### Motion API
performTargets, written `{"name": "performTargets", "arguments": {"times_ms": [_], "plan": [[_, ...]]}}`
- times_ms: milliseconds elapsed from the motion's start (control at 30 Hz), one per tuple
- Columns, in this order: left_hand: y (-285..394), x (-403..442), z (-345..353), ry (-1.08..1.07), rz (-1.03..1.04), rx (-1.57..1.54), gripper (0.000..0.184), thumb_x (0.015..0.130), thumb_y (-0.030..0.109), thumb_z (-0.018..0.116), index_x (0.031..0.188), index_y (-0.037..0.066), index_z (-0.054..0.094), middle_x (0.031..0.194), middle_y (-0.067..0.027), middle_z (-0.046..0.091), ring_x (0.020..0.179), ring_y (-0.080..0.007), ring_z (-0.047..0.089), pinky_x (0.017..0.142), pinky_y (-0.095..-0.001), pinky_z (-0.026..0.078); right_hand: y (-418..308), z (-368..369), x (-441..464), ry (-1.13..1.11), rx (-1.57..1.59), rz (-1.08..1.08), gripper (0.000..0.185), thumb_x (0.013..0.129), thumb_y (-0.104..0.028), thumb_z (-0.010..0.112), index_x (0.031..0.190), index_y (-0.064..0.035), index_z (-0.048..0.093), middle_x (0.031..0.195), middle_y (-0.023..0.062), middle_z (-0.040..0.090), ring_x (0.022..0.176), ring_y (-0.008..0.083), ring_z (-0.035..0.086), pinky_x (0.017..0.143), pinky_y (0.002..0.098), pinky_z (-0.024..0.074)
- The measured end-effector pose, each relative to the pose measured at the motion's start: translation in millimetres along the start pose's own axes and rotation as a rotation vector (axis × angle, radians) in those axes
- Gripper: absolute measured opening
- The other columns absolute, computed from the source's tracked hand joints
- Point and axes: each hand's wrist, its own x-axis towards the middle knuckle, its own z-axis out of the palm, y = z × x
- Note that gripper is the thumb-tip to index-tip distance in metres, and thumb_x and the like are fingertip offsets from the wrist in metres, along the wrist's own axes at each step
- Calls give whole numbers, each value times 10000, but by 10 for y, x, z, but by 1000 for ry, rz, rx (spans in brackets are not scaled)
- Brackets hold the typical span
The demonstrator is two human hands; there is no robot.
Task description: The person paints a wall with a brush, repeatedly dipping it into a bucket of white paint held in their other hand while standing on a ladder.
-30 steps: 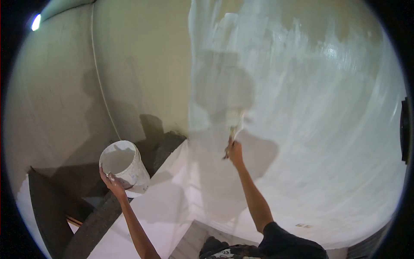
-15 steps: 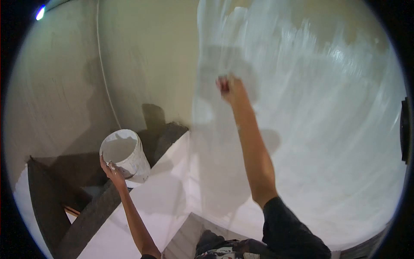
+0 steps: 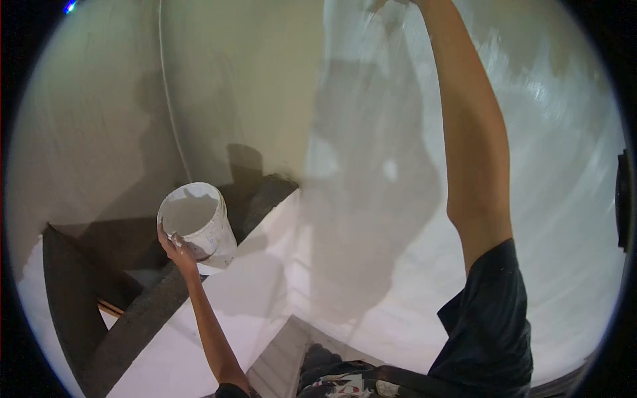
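Observation:
My left hand (image 3: 178,252) grips the near side of a white paint-smeared bucket (image 3: 222,242), thumb and fingers against its outer wall below the rim. The bucket rests tilted on a dark, sloping ledge; pale liquid or coating shows inside. My right hand (image 3: 402,2) is raised against the wall at the top edge of the view, mostly cut off. Its visible fingers look curled, but what they hold is out of sight. Around it the wall (image 3: 398,278) carries wet white paint, streaky towards the top, with my arm's shadow on it.
An unpainted beige wall (image 3: 245,79) meets the white one at a vertical edge, with a thin cable (image 3: 169,106) running down it. Below the bucket, a dark ledge (image 3: 149,312) slopes beside an opening (image 3: 109,265). A dark fixture (image 3: 622,199) is at the far right.
My right hand has moved up the wall to the top edge, its arm now stretched higher. My left hand stays on the bucket, and the view has shifted slightly.

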Motion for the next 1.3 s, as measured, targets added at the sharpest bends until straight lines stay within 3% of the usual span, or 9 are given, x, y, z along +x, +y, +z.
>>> {"name": "performTargets", "arguments": {"times_ms": [133, 167, 233, 267, 333, 733, 833, 1133, 1300], "plan": [[-81, -2, 16, 13, -21, -3, 538, 876, 364, 405, 1293, 32, 330, 1296, -161, 381, 1208, -298, 349, 993, -392, 264, 382, -572, -461, 155, -296, -38, 240, 870, -137, 429, 728, 47, 487, 619, 90, 490, 461, 179, 461, 517, 315, 508], [-85, -2, 24, 4, -16, -12, 529, 877, 351, 404, 1293, 33, 330, 1298, -160, 379, 1208, -296, 349, 994, -390, 262, 395, -589, -840, 199, -137, 5, 315, 892, -218, 426, 699, 26, 476, 596, 84, 477, 433, 159, 425, 434, 304, 431], [-55, 21, 10, -14, -2, -26, 512, 879, 325, 401, 1294, 35, 330, 1301, -158, 375, 1206, -292, 349, 996, -385, 259, 624, -1004, -1219, 95, -225, 118, 405, 901, -344, 399, 694, -3, 469, 509, 34, 388, 377, 124, 312, 474, 350, 500], [-26, 21, 5, -14, 2, -19, 503, 879, 307, 401, 1295, 33, 330, 1303, -157, 372, 1207, -290, 348, 997, -382, 255, 687, -1135, -1466, 104, -307, 143, 431, 902, -382, 400, 613, -63, 405, 475, 21, 361, 379, 118, 330, 369, 270, 279], [15, 13, 6, -16, 16, -6, 486, 879, 271, 400, 1295, 30, 328, 1307, -153, 367, 1207, -285, 344, 1001, -375, 248, 889, -1369, -1962, 128, -330, 207, 469, 883, -453, 416, 609, -73, 401, 457, 12, 365, 358, 107, 335, 350, 277, 339], [-93, -18, 9, -8, -8, -41, 478, 889, 270, 403, 1290, 21, 330, 1318, -155, 348, 1220, -285, 322, 1012, -377, 224, 2459, -2023, -4827, 79, -506, 714, 414, 918, -363, 356, 717, -8, 430, 468, 41, 410, 309, 105, 385, 324, 282, 465], [-152, 19, 25, -7, 15, -78, 481, 889, 279, 408, 1288, 21, 331, 1318, -156, 348, 1221, -287, 322, 1013, -383, 226, 1876, -1703, -4662, 102, -301, 800, 405, 922, -350, 350, 726, -7, 440, 475, 43, 423, 311, 106, 396, 307, 277, 445], [-68, 30, 22, -8, 27, -71, 494, 888, 303, 405, 1286, 18, 335, 1320, -161, 348, 1220, -282, 326, 1011, -385, 230, 375, -1439, -2149, 99, -512, 38, 491, 916, -400, 350, 568, -57, 396, 421, 31, 370, 327, 105, 363, 328, 276, 381], [-97, 5, 44, 3, -14, -54, 512, 895, 332, 392, 1293, 18, 322, 1321, -162, 346, 1220, -290, 322, 1009, -388, 232, 266, -1548, -1495, 114, -458, 180, 458, 886, -430, 413, 630, -50, 423, 503, 12, 392, 371, 89, 335, 396, 281, 439]]}}
